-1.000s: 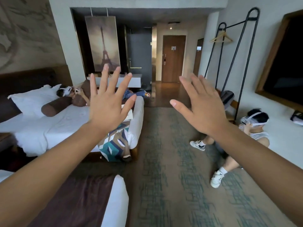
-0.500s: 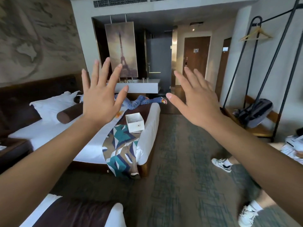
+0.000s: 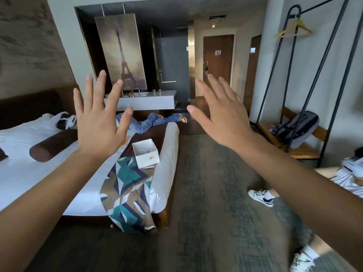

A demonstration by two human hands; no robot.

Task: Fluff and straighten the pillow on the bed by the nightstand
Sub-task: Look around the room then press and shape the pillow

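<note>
White bedding, far left: the pillow (image 3: 29, 125) sits at the left edge of the frame, at the head of the bed (image 3: 59, 183), against the dark headboard. Only part of it shows, so can't say how rumpled it is.
Nightstand: not in frame as far as I can tell.
Progress: basically zero, I'd say. Nobody's touching the pillow, both hands are up in the air well away from it. Everything's left: get over there, grab it, plump it, square it up.
Left hand (image 3: 100, 122): centre-left, raised, fingers fanned wide apart, holding nothing.
Right hand (image 3: 224, 116): centre-right, also raised, fingers loosely apart, empty too.

Counts, left to right:
Pillows: one white that I can see, maybe more tucked out of frame.
Bolster (image 3: 52, 145): one, brown, lying on the sheet right of the pillow.
Bed runner (image 3: 127, 193): one, patterned teal and brown, draped over the foot end.
Box (image 3: 145, 154): one, white, sitting open on the runner.
People: one lying beyond the bed, one at the right edge on the floor.
Hanger (image 3: 294, 29): one, upper right on the rack.
Backpack (image 3: 298, 128): one, on the bench under it.
</note>
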